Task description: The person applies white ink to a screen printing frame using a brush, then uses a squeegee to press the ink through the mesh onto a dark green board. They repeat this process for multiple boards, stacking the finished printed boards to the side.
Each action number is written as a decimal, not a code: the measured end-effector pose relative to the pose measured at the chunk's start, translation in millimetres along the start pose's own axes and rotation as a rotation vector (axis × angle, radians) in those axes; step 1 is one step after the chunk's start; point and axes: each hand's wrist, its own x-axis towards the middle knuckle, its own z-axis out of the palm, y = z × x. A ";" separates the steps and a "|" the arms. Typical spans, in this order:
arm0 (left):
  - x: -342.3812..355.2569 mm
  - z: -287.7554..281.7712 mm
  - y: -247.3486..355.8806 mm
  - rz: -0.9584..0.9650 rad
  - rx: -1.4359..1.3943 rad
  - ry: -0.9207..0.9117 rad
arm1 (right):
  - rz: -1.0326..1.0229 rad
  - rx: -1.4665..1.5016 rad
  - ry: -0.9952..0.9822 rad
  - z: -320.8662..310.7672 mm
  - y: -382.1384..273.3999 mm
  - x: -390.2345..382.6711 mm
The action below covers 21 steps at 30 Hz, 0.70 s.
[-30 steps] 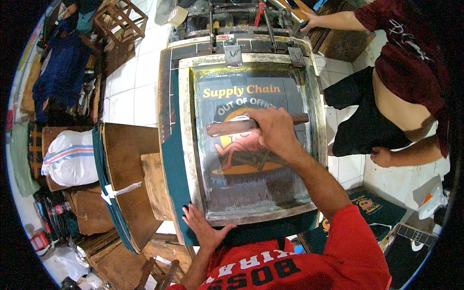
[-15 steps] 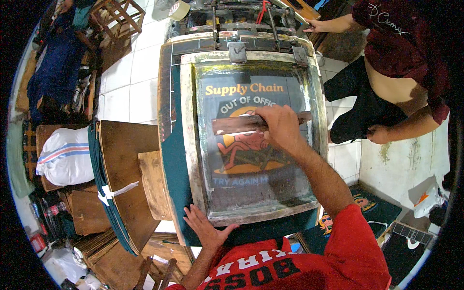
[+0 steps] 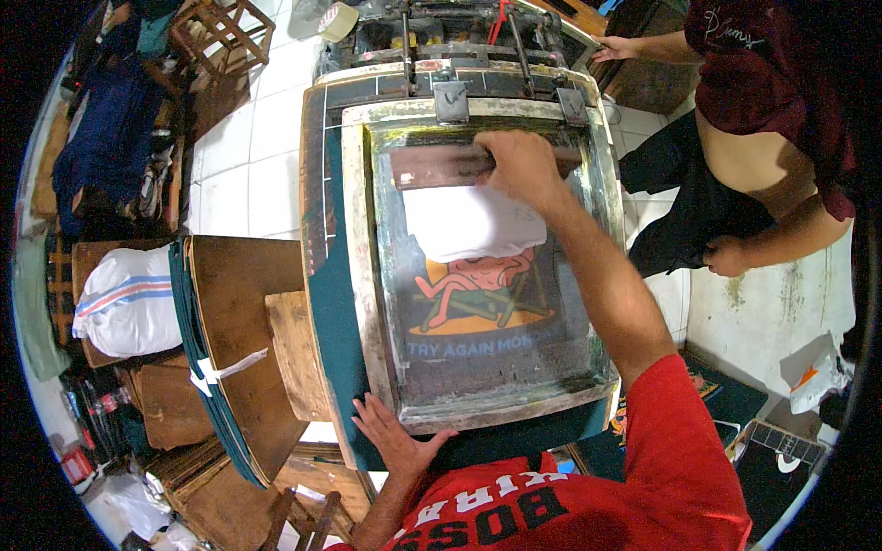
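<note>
A printing screen in a pale frame point(image 3: 360, 275) lies flat over a dark teal cloth point(image 3: 328, 303) on a press board. My right hand point(image 3: 522, 167) grips a long wooden squeegee point(image 3: 432, 167) at the far end of the screen. Just below the blade a patch of white ink point(image 3: 469, 220) covers the upper part of the design. Lower on the mesh a cartoon figure in a folding chair point(image 3: 478, 294) shows. My left hand point(image 3: 395, 439) lies flat, fingers spread, on the near left corner of the frame.
Another person in a dark red shirt point(image 3: 781, 73) stands at the right, one hand point(image 3: 614, 48) on the press. Wooden boards point(image 3: 243, 321) with folded teal cloth stand to the left. A white sack point(image 3: 124, 298) lies further left, printed shirts point(image 3: 735, 404) lower right.
My right hand has pushed the squeegee away from me, from mid-screen to the far end, leaving white ink spread behind it. My left hand stays on the frame corner.
</note>
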 end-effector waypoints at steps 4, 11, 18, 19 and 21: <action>-0.4 0.6 0.5 -0.023 -0.001 -0.006 | -0.079 -0.073 0.092 8.4 -18.5 -49.9; 0.4 1.6 -0.9 0.000 0.010 0.024 | -0.075 -0.054 0.292 6.3 -12.0 -31.9; 0.9 -1.0 2.6 -0.022 0.007 -0.004 | -0.053 -0.098 0.235 22.3 -11.1 -22.6; 0.4 -1.2 2.7 -0.031 0.008 -0.011 | -0.060 -0.100 0.227 23.0 -12.9 -28.7; 0.9 -0.7 2.4 -0.012 0.010 0.004 | -0.079 -0.145 0.221 20.8 -18.4 -45.6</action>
